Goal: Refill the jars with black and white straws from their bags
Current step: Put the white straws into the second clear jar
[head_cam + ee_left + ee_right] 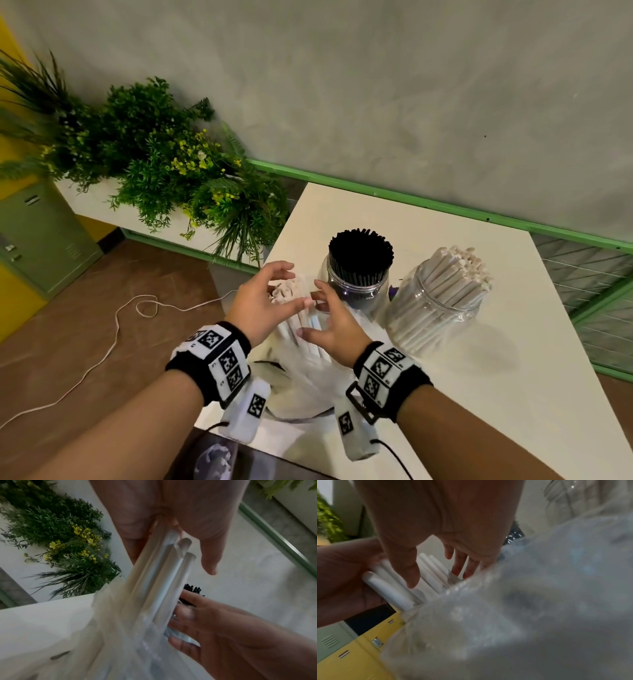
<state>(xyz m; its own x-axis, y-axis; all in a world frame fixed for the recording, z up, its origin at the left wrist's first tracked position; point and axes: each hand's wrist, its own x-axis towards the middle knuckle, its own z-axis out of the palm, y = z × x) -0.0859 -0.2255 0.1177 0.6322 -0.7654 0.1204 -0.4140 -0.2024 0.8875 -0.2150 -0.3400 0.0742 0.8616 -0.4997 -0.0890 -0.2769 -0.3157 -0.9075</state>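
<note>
We are in the step of taking the white paper-wrapped straws (297,308) out of their clear crinkly plastic bag (301,383), which stands near the front edge of the white counter (479,394). Our left hand (260,301) has its fingers curled around the upper part of the bundle – in the right wrist view the straws lie against its palm. Our right hand (329,325) is spread wide beside the bundle, the fingertips near or just touching the straws and the bag; we cannot tell if it really grips anything. Behind the hands stands the clear round jar of thin black straws (359,270), packed full, and to the right of it the clear round jar of white straws (442,301), already well filled, with the straws leaning. We judge that the next move calls for lifting the bundle free of the bag – the right hand should hold the plastic down – and then carrying it over to the white jar, where little room seems to be left.
</note>
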